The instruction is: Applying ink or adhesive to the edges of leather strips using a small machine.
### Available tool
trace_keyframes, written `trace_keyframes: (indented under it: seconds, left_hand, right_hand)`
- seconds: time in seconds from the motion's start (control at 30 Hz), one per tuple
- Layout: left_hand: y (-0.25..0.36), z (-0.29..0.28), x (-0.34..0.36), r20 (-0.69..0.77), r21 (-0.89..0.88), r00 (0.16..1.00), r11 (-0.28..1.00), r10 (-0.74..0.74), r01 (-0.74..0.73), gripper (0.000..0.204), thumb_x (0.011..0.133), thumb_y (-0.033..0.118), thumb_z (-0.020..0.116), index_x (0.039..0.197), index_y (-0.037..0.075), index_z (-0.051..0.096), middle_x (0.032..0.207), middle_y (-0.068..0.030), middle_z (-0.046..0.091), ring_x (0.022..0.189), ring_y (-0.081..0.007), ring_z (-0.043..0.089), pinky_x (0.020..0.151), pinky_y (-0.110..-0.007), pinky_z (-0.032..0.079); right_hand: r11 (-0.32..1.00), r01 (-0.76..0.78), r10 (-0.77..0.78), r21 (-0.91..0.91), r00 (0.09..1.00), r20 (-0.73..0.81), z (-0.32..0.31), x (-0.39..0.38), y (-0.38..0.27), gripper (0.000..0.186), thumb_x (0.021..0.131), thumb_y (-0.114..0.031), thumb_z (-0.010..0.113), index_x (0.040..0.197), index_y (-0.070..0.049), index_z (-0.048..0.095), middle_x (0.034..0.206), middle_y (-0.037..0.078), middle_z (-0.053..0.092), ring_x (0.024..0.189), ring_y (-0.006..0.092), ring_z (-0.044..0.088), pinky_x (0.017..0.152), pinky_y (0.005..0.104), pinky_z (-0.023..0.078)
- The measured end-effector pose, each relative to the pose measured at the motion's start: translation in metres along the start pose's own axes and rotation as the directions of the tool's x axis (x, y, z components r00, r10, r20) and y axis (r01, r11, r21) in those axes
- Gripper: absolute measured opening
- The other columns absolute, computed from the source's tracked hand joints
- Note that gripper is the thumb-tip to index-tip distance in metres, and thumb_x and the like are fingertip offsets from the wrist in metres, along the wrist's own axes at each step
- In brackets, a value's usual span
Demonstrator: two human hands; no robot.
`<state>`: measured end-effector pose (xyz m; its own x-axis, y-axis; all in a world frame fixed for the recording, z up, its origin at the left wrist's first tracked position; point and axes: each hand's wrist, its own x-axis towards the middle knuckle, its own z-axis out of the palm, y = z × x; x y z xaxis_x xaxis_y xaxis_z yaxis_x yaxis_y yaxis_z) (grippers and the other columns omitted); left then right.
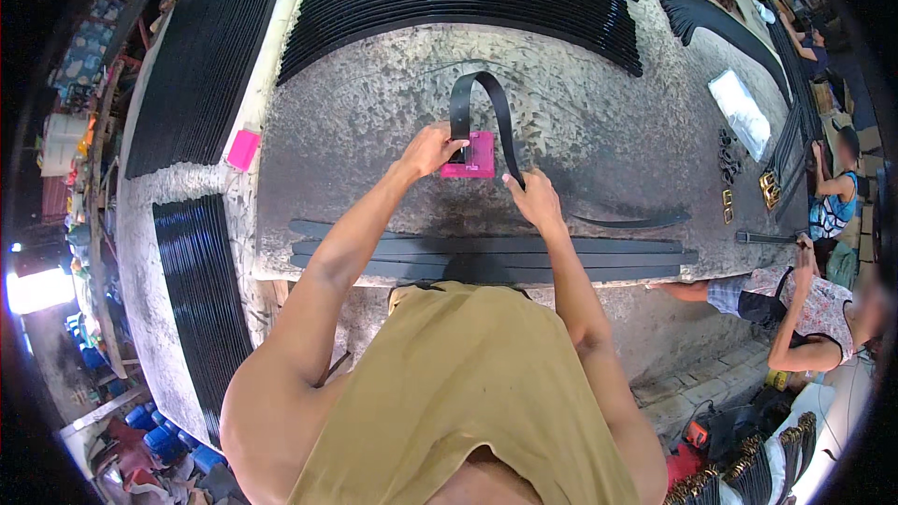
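My left hand (432, 148) is closed on one end of a black strap (488, 84), pressed at a small pink block (481, 159) on the stained worktable (374, 131). The strap rises in a tall arch and comes down to my right hand (533, 194), which grips it with the thumb along its side. What lies under my left fingers on the block is partly hidden. Long flat dark strips (486, 266) lie along the near edge, in front of my body, with a loose curved strip (627, 223) at the right.
Dense rows of black straps (458, 9) cover the back and left (187, 290). A pink item (243, 151) lies left, a clear bag (739, 114) and gold buckles (770, 189) right. Two co-workers (832, 194) (814, 318) work along the right side; another is farther back.
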<state>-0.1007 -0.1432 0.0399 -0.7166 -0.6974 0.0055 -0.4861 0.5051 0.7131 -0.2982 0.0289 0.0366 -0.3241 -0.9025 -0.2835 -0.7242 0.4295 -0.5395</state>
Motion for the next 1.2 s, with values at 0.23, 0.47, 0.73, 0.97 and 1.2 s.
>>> trace_keyframes:
  seconds: [0.23,0.47,0.73,0.97,1.2]
  left_hand:
    - [-0.039,0.0,-0.012,0.008,0.053,0.999,0.997,-0.05,0.049,0.026,0.09,0.021,0.072,0.096,-0.003,0.066,0.086,-0.0226,0.066,0.076,-0.0354,0.063,0.068,-0.043,0.049]
    - [-0.011,0.01,0.0,-0.049,0.057,0.999,0.998,0.012,-0.009,0.042,0.088,0.033,0.073,0.083,-0.005,0.058,0.071,-0.024,0.058,0.068,-0.0419,0.058,0.062,-0.047,0.045]
    - [0.0,-0.039,-0.035,0.002,-0.209,0.974,0.952,-0.227,0.223,0.03,0.09,0.025,0.073,0.094,-0.004,0.066,0.085,-0.0135,0.072,0.079,-0.0255,0.069,0.069,-0.04,0.052]
    - [0.131,-0.122,-0.069,0.16,-0.974,0.98,-0.18,-0.118,0.138,0.012,0.098,0.014,0.06,0.097,0.007,0.07,0.093,-0.0072,0.073,0.085,-0.0173,0.07,0.084,-0.043,0.059]
    - [0.126,-0.139,-0.091,0.214,-0.878,0.977,-0.44,-0.011,0.188,0.014,0.099,0.013,0.058,0.095,0.005,0.069,0.096,-0.0091,0.071,0.089,-0.0195,0.069,0.092,-0.045,0.055]
  right_hand:
    - [0.999,0.029,-0.027,0.046,0.999,-0.043,0.008,0.002,-0.005,0.051,0.095,-0.047,0.058,0.09,0.003,0.067,0.1,0.026,0.061,0.098,0.0452,0.06,0.084,0.0503,0.047]
    - [0.997,0.022,-0.018,0.078,0.999,-0.049,0.005,0.001,-0.007,0.051,0.094,-0.047,0.058,0.09,0.003,0.067,0.098,0.026,0.062,0.098,0.046,0.06,0.083,0.0506,0.047]
    - [0.996,0.086,-0.086,-0.001,0.995,0.042,0.0,0.005,-0.01,0.048,0.096,-0.045,0.058,0.096,0.002,0.067,0.099,0.021,0.061,0.097,0.0419,0.061,0.082,0.0498,0.049]
    - [0.977,0.197,-0.193,0.08,0.979,-0.059,0.002,0.001,-0.024,0.047,0.092,-0.046,0.062,0.099,0.0,0.067,0.092,0.019,0.061,0.092,0.0417,0.061,0.079,0.0489,0.048]
    - [0.98,0.16,-0.155,0.119,0.987,-0.045,0.009,-0.002,-0.036,0.049,0.092,-0.048,0.062,0.095,0.001,0.066,0.09,0.021,0.06,0.092,0.0431,0.06,0.078,0.0492,0.046]
